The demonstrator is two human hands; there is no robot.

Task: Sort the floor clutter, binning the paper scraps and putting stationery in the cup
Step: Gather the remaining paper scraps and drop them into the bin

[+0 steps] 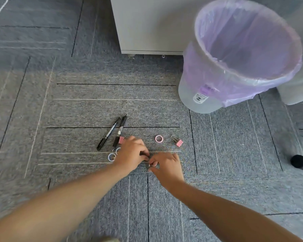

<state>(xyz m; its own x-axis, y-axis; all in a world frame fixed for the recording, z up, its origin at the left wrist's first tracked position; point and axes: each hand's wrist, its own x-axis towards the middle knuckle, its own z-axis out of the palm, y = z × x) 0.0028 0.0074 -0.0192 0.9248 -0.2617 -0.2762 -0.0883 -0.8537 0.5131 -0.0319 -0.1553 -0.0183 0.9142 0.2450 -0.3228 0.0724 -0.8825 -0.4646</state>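
The left hand (131, 151) covers half of a pink binder clip (121, 140) and part of a pale tape ring (118, 149). The right hand (167, 165) seems to pinch a small item (150, 165), too tiny and shadowed to name. Whether the left fingers also hold it cannot be told. A dark round object (299, 162) is cut off by the right edge. A tiny ring (163, 56) under the cabinet (147, 23) is too small to identify.

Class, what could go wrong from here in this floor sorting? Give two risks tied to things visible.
The small white ring beside the grey cabinet could be overlooked.
The left hand, working with the right hand on a small item, lies beside a pink binder clip and black pen and may scatter them.
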